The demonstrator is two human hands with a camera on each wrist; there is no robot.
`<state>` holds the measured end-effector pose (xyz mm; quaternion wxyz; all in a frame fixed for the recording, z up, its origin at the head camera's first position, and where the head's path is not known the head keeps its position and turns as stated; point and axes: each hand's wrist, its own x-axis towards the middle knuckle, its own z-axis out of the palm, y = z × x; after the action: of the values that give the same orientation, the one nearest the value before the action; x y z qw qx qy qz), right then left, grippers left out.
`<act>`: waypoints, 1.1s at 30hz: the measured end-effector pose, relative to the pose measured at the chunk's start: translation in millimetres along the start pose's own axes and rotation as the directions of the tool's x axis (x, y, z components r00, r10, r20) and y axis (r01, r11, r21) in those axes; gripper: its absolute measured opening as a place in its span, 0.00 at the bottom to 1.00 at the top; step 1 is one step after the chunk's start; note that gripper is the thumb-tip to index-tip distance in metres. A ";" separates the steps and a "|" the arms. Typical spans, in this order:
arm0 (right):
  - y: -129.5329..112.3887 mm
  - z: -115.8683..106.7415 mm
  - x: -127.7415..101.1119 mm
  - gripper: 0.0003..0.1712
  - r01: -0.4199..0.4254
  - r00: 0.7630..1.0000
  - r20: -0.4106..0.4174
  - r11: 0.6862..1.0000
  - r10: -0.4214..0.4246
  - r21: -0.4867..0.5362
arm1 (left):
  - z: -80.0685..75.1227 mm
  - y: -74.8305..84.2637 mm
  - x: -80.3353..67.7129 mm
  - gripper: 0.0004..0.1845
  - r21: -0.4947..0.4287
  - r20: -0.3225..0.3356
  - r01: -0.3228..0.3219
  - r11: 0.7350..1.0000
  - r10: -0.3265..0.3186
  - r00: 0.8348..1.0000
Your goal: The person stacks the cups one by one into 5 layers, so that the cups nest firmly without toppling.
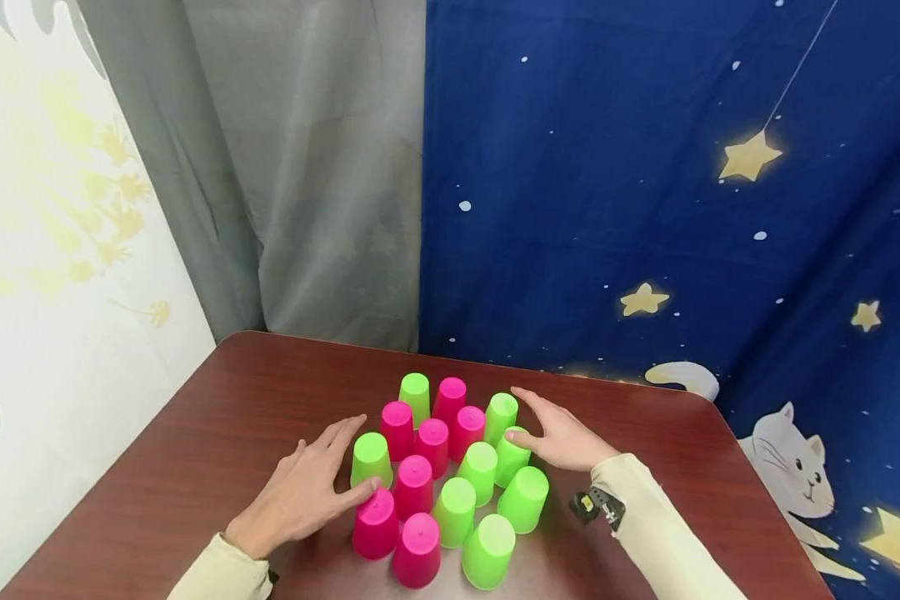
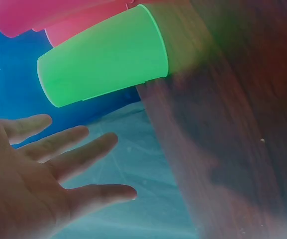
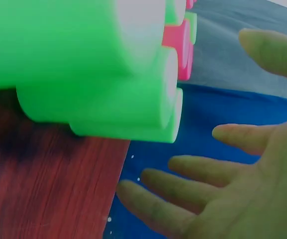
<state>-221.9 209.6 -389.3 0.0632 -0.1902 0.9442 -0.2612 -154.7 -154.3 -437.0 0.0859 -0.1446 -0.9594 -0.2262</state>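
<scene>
Pink and green plastic cups stand upside down in a tight cluster on a table. At the cluster's left side my left hand (image 1: 303,487) spreads its fingers beside a green cup (image 1: 371,460), its thumb tip over the top of a pink cup (image 1: 376,527). My right hand (image 1: 566,435) hovers at the right side, its thumb overlapping a green cup (image 1: 512,460) and its fingers beyond another green cup (image 1: 501,417). The left wrist view has straight fingers (image 2: 86,154) apart from a green cup (image 2: 106,57). Extended fingers (image 3: 203,172) appear in the right wrist view, holding nothing.
The dark reddish wooden table (image 1: 217,433) has rounded far corners. Behind it hang a grey curtain (image 1: 337,183) and a blue curtain (image 1: 570,208) with stars. A white curtain (image 1: 60,250) is at the left. Several more cups, such as a pink cup (image 1: 417,550), fill the cluster.
</scene>
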 end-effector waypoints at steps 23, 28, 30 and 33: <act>30.8 -2.3 44.1 0.34 0.183 0.976 0.108 0.982 -0.188 0.051 | 8.6 0.1 -13.0 0.42 -0.055 -0.066 -0.003 0.998 0.000 0.998; 38.5 0.4 48.7 0.32 0.219 0.968 0.099 0.967 -0.232 0.127 | 9.3 2.3 -14.3 0.42 -0.076 -0.055 -0.004 0.997 -0.001 0.999; 40.4 1.8 50.3 0.31 0.225 0.965 0.098 0.962 -0.242 0.152 | 9.8 2.6 -14.8 0.42 -0.080 -0.046 -0.003 0.997 0.000 0.999; 41.4 3.2 52.3 0.30 0.230 0.963 0.097 0.956 -0.250 0.182 | 11.2 2.1 -15.4 0.42 -0.079 -0.053 -0.010 0.997 0.006 0.999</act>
<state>-282.7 220.4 -414.5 0.1032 -0.3128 0.8830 -0.3344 -140.6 -151.0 -449.5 0.1061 -0.1458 -0.9465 -0.2674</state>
